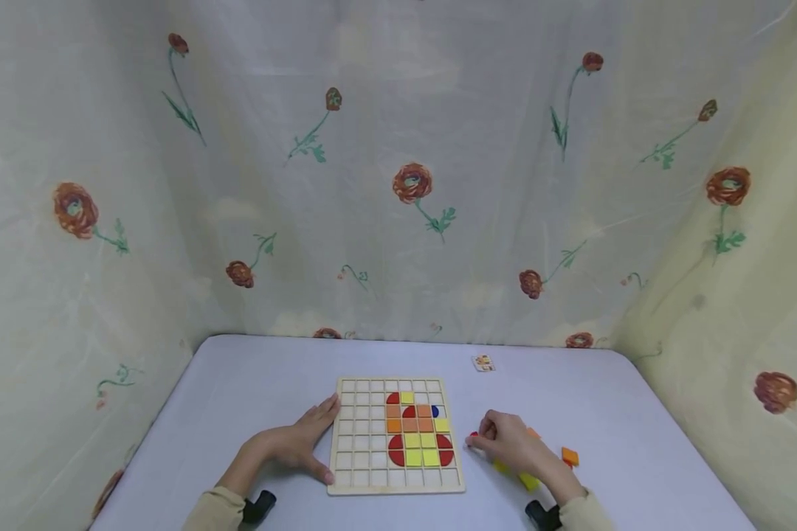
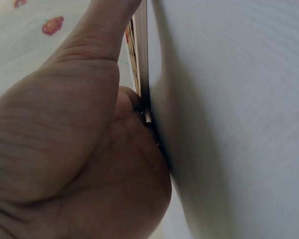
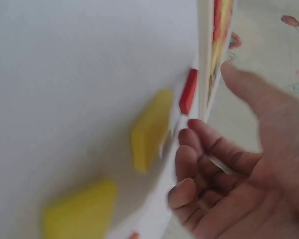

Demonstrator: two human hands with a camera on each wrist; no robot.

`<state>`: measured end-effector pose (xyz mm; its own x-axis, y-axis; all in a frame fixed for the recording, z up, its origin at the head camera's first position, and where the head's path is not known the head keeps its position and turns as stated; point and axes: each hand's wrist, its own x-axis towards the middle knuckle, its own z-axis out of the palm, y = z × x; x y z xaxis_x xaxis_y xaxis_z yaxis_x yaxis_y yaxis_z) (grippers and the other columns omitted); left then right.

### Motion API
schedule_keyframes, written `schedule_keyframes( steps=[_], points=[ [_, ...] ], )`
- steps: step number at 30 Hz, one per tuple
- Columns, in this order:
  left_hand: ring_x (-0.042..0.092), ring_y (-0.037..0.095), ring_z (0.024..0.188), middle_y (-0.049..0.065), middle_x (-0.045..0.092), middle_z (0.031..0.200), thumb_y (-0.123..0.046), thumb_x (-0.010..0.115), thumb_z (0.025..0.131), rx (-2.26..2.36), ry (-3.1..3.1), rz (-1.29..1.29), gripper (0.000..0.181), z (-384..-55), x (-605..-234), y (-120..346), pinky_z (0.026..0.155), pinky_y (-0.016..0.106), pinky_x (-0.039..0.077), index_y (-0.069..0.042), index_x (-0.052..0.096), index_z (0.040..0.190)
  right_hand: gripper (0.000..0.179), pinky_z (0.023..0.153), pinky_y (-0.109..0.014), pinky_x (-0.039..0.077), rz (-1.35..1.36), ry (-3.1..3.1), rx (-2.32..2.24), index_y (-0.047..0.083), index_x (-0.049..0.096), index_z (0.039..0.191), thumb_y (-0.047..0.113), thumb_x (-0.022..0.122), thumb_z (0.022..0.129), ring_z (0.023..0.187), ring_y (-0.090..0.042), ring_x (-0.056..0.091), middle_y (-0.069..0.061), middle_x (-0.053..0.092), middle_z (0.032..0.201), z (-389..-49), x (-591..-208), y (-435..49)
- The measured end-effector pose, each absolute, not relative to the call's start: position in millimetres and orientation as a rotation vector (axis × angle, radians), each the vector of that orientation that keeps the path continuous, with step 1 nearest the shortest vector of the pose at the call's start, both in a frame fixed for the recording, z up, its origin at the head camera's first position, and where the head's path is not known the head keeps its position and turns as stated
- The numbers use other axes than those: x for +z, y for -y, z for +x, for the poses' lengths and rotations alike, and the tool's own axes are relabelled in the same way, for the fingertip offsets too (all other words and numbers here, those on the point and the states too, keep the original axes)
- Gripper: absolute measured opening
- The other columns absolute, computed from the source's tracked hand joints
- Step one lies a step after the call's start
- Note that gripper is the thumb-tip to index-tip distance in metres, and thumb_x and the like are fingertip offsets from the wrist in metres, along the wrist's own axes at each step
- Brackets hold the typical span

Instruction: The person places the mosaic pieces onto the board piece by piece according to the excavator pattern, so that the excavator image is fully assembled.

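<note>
A wooden grid board [image 1: 359, 481] lies on the table, with several red, yellow, orange and blue pieces set in its right half. My left hand [image 1: 302, 441] rests against the board's left edge, fingers and thumb spread along it; in the left wrist view, the palm [image 2: 124, 184] stands beside that edge. Right of the board is my right hand [image 1: 508, 442], fingers loosely bent and thumb apart, nothing between them. A loose red piece [image 3: 188, 92] lies just past its fingertips [image 3: 189, 137], near the board. Yellow pieces [image 3: 152, 129] lie on the table beside this hand.
More loose pieces, such as an orange piece [image 1: 569, 455] and a yellow piece [image 1: 528, 481], lie around and partly under the right forearm. A small picture card [image 1: 483, 363] lies behind the board on the right. Flower-printed curtains [image 1: 372, 221] enclose the white table [image 1: 259, 376].
</note>
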<state>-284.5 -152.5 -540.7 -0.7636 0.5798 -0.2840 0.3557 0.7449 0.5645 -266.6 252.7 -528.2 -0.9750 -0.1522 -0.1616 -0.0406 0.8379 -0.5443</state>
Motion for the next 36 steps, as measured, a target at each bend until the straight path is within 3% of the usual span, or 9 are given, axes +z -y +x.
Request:
schedule_keyframes(
  steps=[3, 5, 7, 13, 16, 19, 26, 36],
  points=[
    [-0.002, 0.032, 0.151, 0.013, -0.005, 0.163, -0.058, 0.081, 0.063, 0.686, -2.491, 0.718, 0.132, -285.3, -540.6, 151.8, 0.122, 0.051, 0.009, -0.004, 0.004, 0.155, 0.021, 0.079, -0.034, 0.053, -0.253, -2.837, -0.774, 0.015, 0.066, 0.099, 0.019, 0.077, 0.081, 0.088, -0.015, 0.054, 0.004, 0.06, 0.097, -269.3, -523.8, -253.8],
    [-0.001, 0.032, 0.151, 0.013, -0.005, 0.163, -0.058, 0.082, 0.062, 0.688, -2.491, 0.724, 0.132, -285.6, -541.2, 151.6, 0.122, 0.051, 0.009, -0.004, 0.004, 0.155, 0.023, 0.091, -0.043, 0.053, -0.34, -2.819, -0.74, 0.017, 0.068, 0.102, 0.012, 0.076, 0.081, 0.096, -0.016, 0.053, 0.005, 0.06, 0.107, -270.6, -522.3, -254.5],
    [-0.001, 0.032, 0.151, 0.013, -0.005, 0.163, -0.058, 0.082, 0.062, 0.693, -2.489, 0.726, 0.132, -286.0, -541.5, 151.7, 0.122, 0.051, 0.009, -0.004, 0.004, 0.155, 0.022, 0.093, -0.046, 0.052, -0.405, -2.784, -0.724, 0.018, 0.069, 0.102, 0.009, 0.074, 0.082, 0.097, -0.017, 0.053, 0.005, 0.061, 0.107, -271.5, -522.5, -255.1],
    [-0.002, 0.032, 0.151, 0.012, -0.006, 0.163, -0.058, 0.082, 0.063, 0.701, -2.48, 0.723, 0.132, -287.1, -542.6, 153.0, 0.122, 0.051, 0.008, -0.005, 0.004, 0.155, 0.011, 0.071, -0.029, 0.05, -0.329, -2.783, -0.772, 0.016, 0.068, 0.093, 0.014, 0.075, 0.084, 0.079, -0.014, 0.052, 0.005, 0.062, 0.088, -273.8, -528.9, -253.4],
    [-0.002, 0.033, 0.151, 0.013, -0.005, 0.163, -0.056, 0.082, 0.062, 0.708, -2.482, 0.714, 0.132, -287.2, -542.0, 153.3, 0.122, 0.051, 0.008, -0.004, 0.005, 0.155, 0.016, 0.062, -0.025, 0.046, -0.218, -2.799, -0.799, 0.014, 0.064, 0.09, 0.022, 0.076, 0.083, 0.072, -0.013, 0.052, 0.003, 0.06, 0.08, -275.7, -531.9, -252.0],
    [-0.001, 0.033, 0.15, 0.013, -0.005, 0.163, -0.056, 0.082, 0.063, 0.709, -2.479, 0.708, 0.132, -286.8, -541.7, 153.0, 0.122, 0.051, 0.008, -0.004, 0.004, 0.155, 0.021, 0.062, -0.024, 0.045, -0.156, -2.807, -0.804, 0.014, 0.065, 0.093, 0.025, 0.078, 0.081, 0.073, -0.013, 0.051, 0.002, 0.059, 0.08, -276.3, -533.3, -251.6],
    [0.001, 0.034, 0.15, 0.015, -0.004, 0.163, -0.057, 0.082, 0.062, 0.707, -2.477, 0.705, 0.133, -286.2, -541.8, 152.5, 0.122, 0.051, 0.009, -0.004, 0.003, 0.155, 0.014, 0.062, -0.022, 0.047, -0.229, -2.791, -0.838, 0.012, 0.068, 0.095, 0.011, 0.075, 0.082, 0.075, -0.013, 0.052, 0.002, 0.06, 0.083, -277.5, -535.5, -249.9],
    [0.0, 0.033, 0.151, 0.014, -0.004, 0.163, -0.058, 0.082, 0.063, 0.697, -2.481, 0.709, 0.132, -286.5, -540.3, 151.8, 0.122, 0.051, 0.009, -0.004, 0.004, 0.155, 0.015, 0.06, -0.023, 0.046, -0.248, -2.813, -0.931, 0.01, 0.065, 0.092, 0.013, 0.076, 0.082, 0.072, -0.013, 0.052, 0.001, 0.06, 0.08, -292.2, -529.7, -237.9]
  ],
)
